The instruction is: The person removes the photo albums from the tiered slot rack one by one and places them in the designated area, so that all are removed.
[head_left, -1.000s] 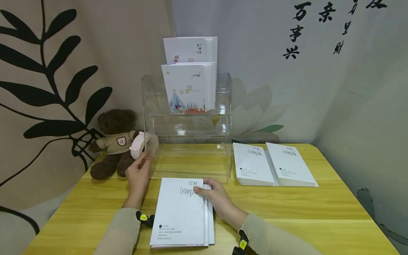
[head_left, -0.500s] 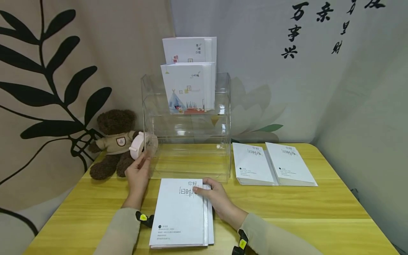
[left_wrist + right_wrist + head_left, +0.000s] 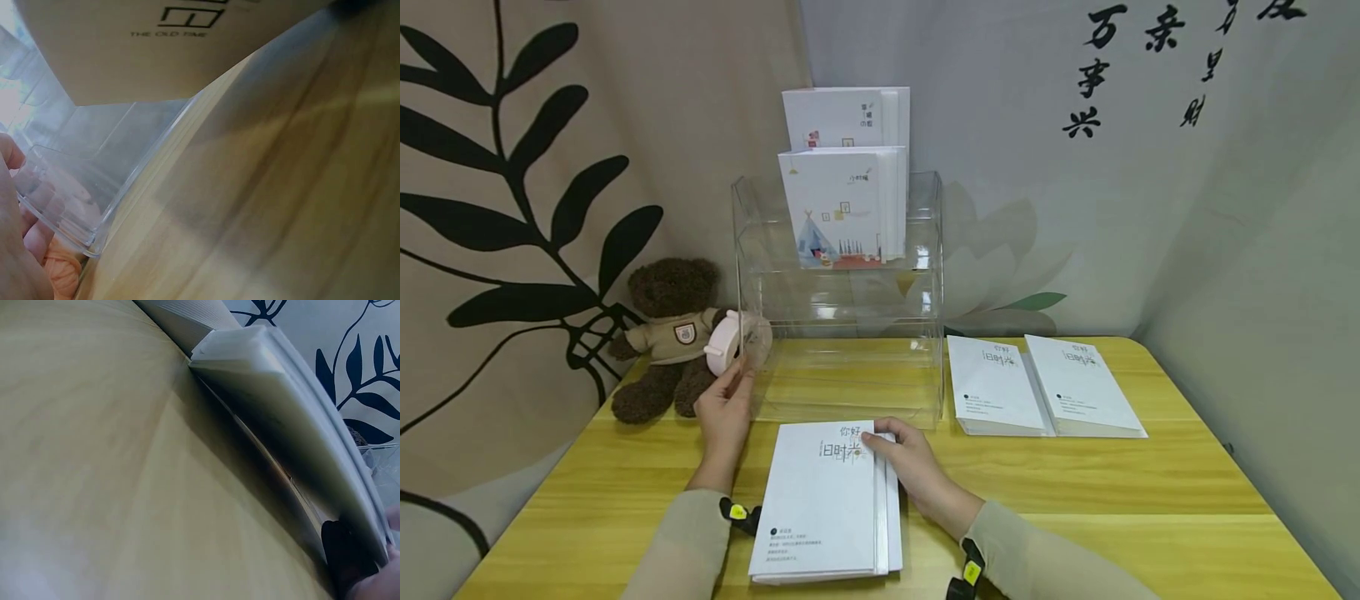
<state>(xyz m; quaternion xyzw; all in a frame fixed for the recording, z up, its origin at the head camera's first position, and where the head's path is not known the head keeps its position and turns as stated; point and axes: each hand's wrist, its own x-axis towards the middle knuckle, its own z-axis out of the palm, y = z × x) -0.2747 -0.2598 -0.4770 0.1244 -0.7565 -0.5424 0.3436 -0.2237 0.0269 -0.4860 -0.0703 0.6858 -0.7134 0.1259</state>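
My right hand grips a pair of stacked white books near the upper right corner, thumb on the front cover. Black Chinese lettering marks that cover, and the lower book sticks out on the right. In the right wrist view the books tilt, with a shadowed gap under them. A clear plastic tiered rack stands behind them. My left hand pinches the rack's left front edge; in the left wrist view its fingers show through the clear panel.
Two white books lie side by side on the yellow wood table at right. Picture-covered books stand in the rack's upper tiers. Left of the rack sit a brown teddy bear and a pale pink round object.
The held books have shifted slightly left, and my right thumb has slid up and off part of the cover lettering. The left hand stays at the rack's edge.
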